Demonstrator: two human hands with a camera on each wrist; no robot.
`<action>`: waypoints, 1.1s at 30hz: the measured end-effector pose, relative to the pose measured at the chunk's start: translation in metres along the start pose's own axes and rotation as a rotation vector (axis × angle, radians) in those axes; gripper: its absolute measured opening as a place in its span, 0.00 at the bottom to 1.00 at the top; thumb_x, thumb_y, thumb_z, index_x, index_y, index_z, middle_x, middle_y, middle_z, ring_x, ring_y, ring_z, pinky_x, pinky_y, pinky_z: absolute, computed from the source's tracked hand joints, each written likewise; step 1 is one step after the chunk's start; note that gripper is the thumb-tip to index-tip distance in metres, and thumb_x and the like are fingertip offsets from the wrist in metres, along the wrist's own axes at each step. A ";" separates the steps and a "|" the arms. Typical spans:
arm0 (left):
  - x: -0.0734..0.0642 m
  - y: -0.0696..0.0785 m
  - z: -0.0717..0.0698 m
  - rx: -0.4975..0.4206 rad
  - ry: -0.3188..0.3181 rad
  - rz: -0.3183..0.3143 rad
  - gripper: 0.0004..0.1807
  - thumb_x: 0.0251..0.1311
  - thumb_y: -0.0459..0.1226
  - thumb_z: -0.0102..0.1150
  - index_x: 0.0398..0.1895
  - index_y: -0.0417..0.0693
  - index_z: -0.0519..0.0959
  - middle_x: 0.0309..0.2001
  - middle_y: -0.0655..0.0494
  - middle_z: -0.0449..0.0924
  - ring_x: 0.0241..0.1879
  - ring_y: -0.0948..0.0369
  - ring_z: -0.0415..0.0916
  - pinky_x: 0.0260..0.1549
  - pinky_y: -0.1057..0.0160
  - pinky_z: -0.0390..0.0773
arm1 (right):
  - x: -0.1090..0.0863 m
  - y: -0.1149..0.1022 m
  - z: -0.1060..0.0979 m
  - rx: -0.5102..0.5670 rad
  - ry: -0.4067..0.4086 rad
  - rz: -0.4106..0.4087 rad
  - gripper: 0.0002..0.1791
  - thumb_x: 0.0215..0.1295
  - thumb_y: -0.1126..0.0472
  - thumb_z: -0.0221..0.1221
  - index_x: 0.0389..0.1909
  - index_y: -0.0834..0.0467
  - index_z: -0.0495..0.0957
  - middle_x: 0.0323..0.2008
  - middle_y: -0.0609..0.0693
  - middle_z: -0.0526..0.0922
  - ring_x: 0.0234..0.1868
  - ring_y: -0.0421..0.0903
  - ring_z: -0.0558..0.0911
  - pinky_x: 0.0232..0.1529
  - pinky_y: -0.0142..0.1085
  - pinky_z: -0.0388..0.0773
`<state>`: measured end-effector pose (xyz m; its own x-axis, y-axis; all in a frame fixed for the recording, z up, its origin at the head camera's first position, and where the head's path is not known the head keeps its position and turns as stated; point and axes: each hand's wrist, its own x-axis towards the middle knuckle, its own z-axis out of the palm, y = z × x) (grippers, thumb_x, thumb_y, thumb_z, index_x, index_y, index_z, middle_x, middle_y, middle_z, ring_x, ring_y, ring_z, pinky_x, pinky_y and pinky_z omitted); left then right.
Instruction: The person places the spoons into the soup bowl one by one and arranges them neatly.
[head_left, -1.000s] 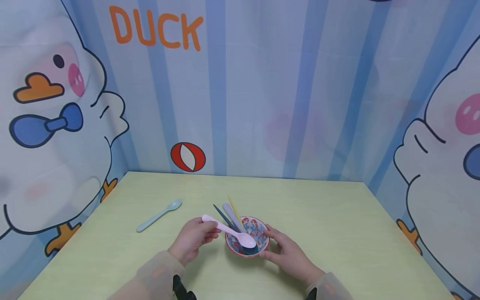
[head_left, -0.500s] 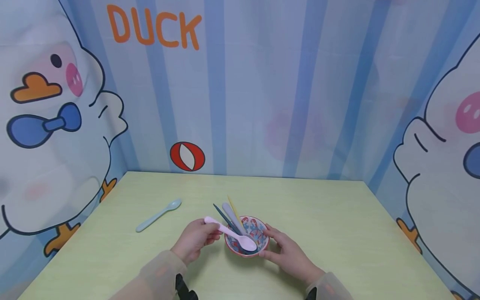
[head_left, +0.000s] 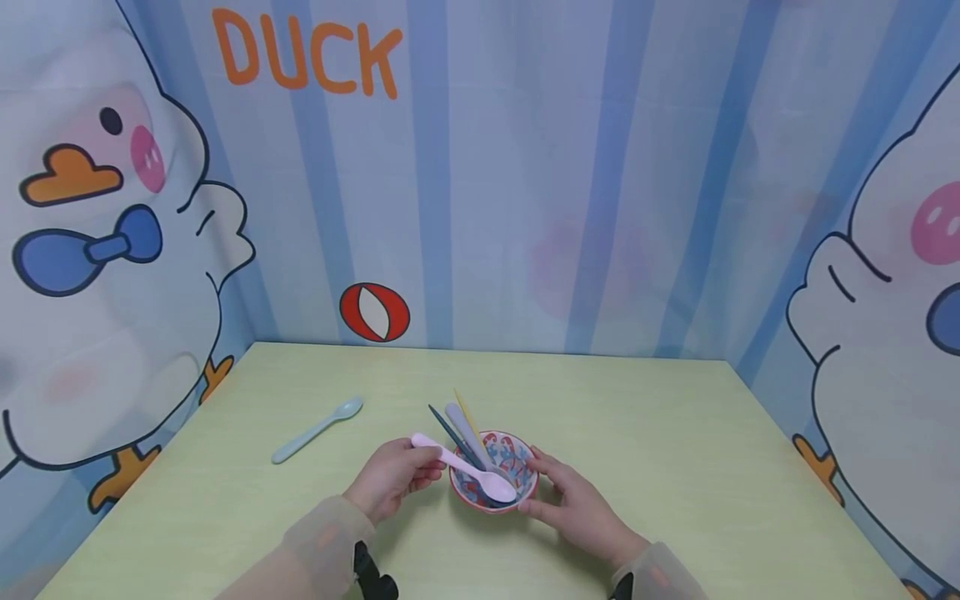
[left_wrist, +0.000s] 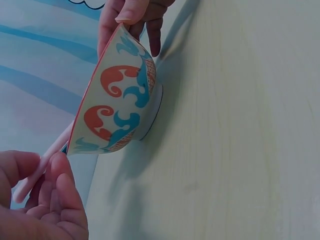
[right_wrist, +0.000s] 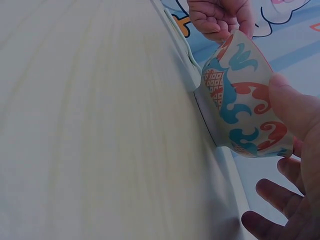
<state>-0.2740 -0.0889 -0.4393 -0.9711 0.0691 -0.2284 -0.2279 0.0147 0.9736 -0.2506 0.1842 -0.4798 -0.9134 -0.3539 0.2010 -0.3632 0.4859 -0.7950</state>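
The left hand point(head_left: 393, 477) pinches the handle of a pale pink plastic spoon point(head_left: 461, 468) between thumb and curled fingers, and the spoon's head lies over the small ceramic bowl with a red and teal pattern point(head_left: 525, 487) at the near middle of the light green table point(head_left: 675, 467). The right hand point(head_left: 577, 508) rests against the bowl's right side with relaxed, nearly straight fingers (the thumb touches the rim in the right wrist view), steadying it more than gripping it. Three other handles, dark blue, grey-lilac and yellow, already lean out of the bowl towards the back-left.

To do this step well, I think the pink spoon should be lowered gently beside those handles, while the right hand keeps the bowl from tipping. A pale blue plastic spoon point(head_left: 317, 430) lies well apart on the left.
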 end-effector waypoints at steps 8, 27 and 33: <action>0.006 -0.001 0.000 -0.004 0.030 -0.012 0.10 0.62 0.34 0.59 0.41 0.33 0.74 0.28 0.51 0.80 0.26 0.63 0.77 0.28 0.68 0.74 | 0.000 0.000 0.000 -0.009 -0.002 -0.002 0.39 0.56 0.46 0.67 0.66 0.59 0.69 0.71 0.55 0.61 0.70 0.60 0.60 0.62 0.56 0.62; 0.015 -0.002 0.001 -0.020 0.059 -0.015 0.13 0.64 0.36 0.59 0.43 0.32 0.75 0.29 0.51 0.80 0.27 0.63 0.77 0.30 0.68 0.76 | 0.000 -0.001 -0.001 -0.024 -0.005 0.003 0.40 0.55 0.45 0.66 0.66 0.59 0.68 0.71 0.55 0.61 0.70 0.60 0.60 0.63 0.56 0.62; 0.016 -0.003 0.000 -0.026 0.050 -0.013 0.13 0.64 0.36 0.58 0.43 0.32 0.75 0.30 0.51 0.80 0.28 0.62 0.76 0.31 0.67 0.76 | 0.000 -0.002 -0.001 -0.026 -0.004 0.007 0.40 0.55 0.45 0.67 0.66 0.59 0.68 0.71 0.55 0.61 0.70 0.60 0.60 0.63 0.55 0.62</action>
<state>-0.2886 -0.0877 -0.4463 -0.9703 0.0189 -0.2412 -0.2414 -0.0106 0.9704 -0.2504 0.1843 -0.4776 -0.9153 -0.3534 0.1933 -0.3615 0.5090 -0.7812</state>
